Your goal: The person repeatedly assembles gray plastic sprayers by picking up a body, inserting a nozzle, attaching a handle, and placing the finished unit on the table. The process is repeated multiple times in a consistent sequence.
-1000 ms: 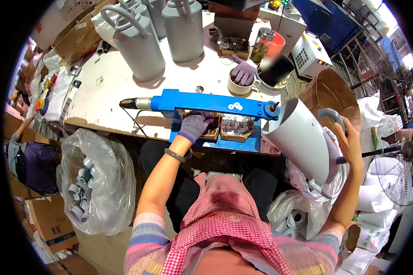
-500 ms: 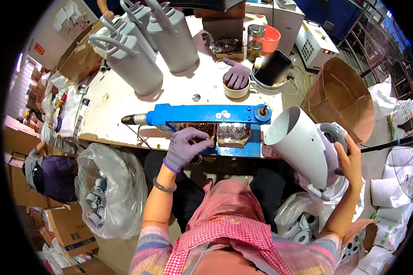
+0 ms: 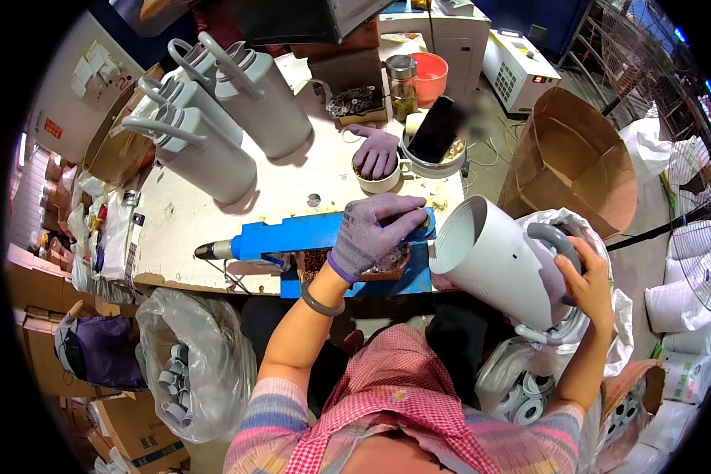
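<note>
My left hand (image 3: 379, 229), in a purple-grey glove, reaches over the right end of a blue metal bar tool (image 3: 284, 238). Its thumb and fingertips come together at the bar's round end; whatever small thing they may hold is hidden. My bare right hand (image 3: 588, 280) is closed round the dark grey handle (image 3: 557, 237) of a large grey jug (image 3: 502, 261). That jug lies tilted, its wide ribbed opening facing left, close to the bar's right end. Beneath the bar, a box of small brown parts (image 3: 314, 262) is partly covered by my left hand and wrist.
Several grey jugs (image 3: 265, 107) stand at the table's back left. Behind the bar are a cup (image 3: 379, 186) with a glove on it, a phone (image 3: 434, 130), a jar (image 3: 401, 83) and a red tub (image 3: 430, 75). A cardboard box (image 3: 573, 158) stands right; a bag of grey parts (image 3: 205, 355) lies left.
My left hand has moved right and away from me, from the parts boxes to the bar's right end. The right hand still grips the jug's handle, and the whole view has shifted slightly.
</note>
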Tool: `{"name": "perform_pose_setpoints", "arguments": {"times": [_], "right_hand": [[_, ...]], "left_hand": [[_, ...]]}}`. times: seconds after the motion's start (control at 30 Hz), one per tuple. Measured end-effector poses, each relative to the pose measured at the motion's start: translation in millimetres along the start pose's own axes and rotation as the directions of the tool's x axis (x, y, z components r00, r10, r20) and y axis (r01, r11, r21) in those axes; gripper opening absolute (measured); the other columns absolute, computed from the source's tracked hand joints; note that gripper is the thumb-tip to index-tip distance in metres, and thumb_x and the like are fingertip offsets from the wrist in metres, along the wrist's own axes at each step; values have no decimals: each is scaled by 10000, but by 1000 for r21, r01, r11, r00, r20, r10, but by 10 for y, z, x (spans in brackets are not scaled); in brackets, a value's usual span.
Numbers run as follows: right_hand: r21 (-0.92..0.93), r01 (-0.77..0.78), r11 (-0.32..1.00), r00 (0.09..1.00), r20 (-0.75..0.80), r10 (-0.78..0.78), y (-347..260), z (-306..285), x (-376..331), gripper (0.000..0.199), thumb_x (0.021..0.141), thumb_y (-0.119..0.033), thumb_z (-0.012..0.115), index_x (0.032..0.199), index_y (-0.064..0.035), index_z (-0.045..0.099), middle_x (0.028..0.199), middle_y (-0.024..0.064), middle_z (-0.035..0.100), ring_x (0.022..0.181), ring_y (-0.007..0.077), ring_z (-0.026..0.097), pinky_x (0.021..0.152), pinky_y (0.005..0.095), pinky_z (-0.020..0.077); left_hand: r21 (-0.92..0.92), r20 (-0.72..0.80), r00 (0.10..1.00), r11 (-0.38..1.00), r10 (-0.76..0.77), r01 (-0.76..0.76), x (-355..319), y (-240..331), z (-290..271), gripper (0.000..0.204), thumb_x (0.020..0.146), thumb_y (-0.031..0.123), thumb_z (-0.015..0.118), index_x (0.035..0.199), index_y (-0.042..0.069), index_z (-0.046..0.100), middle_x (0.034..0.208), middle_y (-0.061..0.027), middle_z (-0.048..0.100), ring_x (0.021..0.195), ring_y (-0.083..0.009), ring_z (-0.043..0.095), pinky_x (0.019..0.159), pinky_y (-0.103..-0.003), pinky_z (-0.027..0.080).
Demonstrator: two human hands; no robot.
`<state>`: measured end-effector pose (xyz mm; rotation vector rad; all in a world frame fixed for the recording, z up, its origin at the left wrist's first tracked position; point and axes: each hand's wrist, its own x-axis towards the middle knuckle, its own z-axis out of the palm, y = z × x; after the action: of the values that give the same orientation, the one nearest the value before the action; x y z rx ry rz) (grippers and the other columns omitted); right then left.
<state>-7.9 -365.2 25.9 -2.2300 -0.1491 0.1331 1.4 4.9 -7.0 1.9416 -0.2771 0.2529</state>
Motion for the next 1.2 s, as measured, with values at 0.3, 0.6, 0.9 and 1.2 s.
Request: {"name": "perform_pose_setpoints", "arguments": {"times": [0.3,0.6,0.9,1.2], "right_hand": [[15,-3,1000,1000,23,3,-5,62,97,244,903,-193,674,1072,-22,631,617,-32,495,524,53,406,484,252,315],[43,-58,997,998,-17,59,21,21,-39,223,921,-152,609,1100,-20,623,680,-30,492,599,71,425,552,250,354],[-98,9,995,999,-37,-13,-11,89,-138,270,919,-207,650,1109,-17,633,693,4,505,643,80,435,592,248,376],[-100,-53,994,998,-31,50,7,25,-203,265,904,-215,665,1084,-21,643,705,12,517,654,92,448,607,262,398]], "left_hand": [[-49,96,989,992,-113,118,24,51,-20,234,857,133,725,1054,8,737,963,-116,728,865,-151,684,802,-272,539],[334,299,948,943,-111,5,-764,-309,-437,320,860,116,678,1177,73,664,973,-120,702,920,-273,683,822,-363,538],[745,149,936,659,-320,107,-861,-1146,-80,273,903,360,605,1075,186,724,974,-97,712,910,-281,681,784,-386,531],[487,-18,991,867,129,-104,-1014,-689,-209,147,872,212,692,973,109,724,882,-98,726,703,-260,694,640,-330,545]]}}
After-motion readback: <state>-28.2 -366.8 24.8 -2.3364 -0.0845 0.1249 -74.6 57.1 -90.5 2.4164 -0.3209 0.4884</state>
